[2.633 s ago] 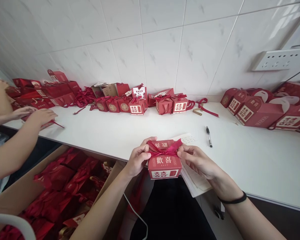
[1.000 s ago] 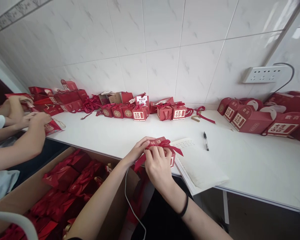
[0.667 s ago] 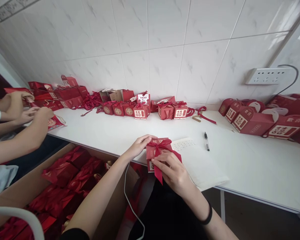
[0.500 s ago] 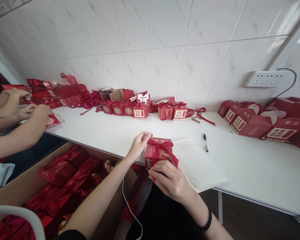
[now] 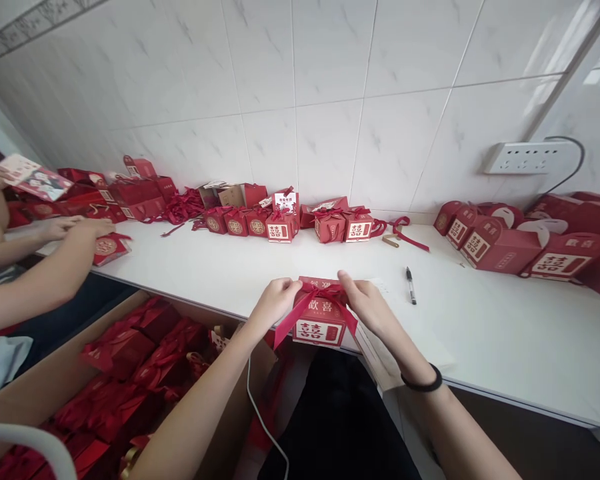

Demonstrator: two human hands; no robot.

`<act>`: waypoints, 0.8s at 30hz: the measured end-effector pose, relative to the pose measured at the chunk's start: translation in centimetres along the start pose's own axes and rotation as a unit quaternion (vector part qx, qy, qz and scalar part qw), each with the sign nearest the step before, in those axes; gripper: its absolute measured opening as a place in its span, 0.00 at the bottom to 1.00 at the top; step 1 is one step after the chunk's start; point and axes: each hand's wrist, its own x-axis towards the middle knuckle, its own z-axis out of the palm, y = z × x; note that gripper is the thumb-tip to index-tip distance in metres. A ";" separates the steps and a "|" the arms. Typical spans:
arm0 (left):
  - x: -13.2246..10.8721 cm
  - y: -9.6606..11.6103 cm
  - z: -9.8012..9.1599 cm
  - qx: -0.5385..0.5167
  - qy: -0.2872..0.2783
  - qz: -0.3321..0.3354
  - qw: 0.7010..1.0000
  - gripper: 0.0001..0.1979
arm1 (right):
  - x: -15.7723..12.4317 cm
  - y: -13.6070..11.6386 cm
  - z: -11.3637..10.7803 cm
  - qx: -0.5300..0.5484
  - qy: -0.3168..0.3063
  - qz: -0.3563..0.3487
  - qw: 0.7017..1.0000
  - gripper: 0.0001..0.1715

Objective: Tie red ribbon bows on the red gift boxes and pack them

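Note:
A small red gift box (image 5: 319, 321) with white characters stands at the near edge of the white table (image 5: 505, 333). A red ribbon bow (image 5: 325, 293) is tied across its top, with tails hanging down its front. My left hand (image 5: 275, 301) pinches the bow's left loop. My right hand (image 5: 367, 303) pinches the right loop. Both hands are closed on the ribbon, one at each side of the box.
A notepad (image 5: 410, 337) lies under my right wrist, a black pen (image 5: 409, 283) beyond it. Finished red boxes (image 5: 280, 223) line the tiled wall; larger red boxes (image 5: 510, 243) sit at right. A cardboard carton (image 5: 130, 363) of red boxes stands below left. Another person's hands (image 5: 75, 230) work at the far left.
My right hand has come up from the box's front to the bow's right loop. The box now faces me squarely, and both hands pull the loops outward.

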 end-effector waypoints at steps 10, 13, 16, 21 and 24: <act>-3.0 -0.3 2.2 -0.060 0.153 0.056 0.985 0.12 | -0.9 2.0 1.6 0.208 0.000 0.013 0.978 0.28; -3.2 -0.6 2.7 -0.024 0.155 0.062 0.986 0.11 | -1.0 2.7 1.5 0.251 0.008 0.019 0.968 0.28; -2.8 -0.6 1.9 0.027 0.169 0.119 0.978 0.05 | -1.2 2.5 1.4 0.221 0.026 0.006 0.975 0.28; -1.8 0.9 -0.8 0.132 -0.036 0.311 0.941 0.32 | -2.1 1.8 -1.1 0.128 0.084 0.010 0.988 0.25; -1.0 1.8 -1.1 0.215 -0.171 0.298 0.914 0.42 | -0.5 5.0 -5.1 -0.007 0.121 0.041 0.992 0.18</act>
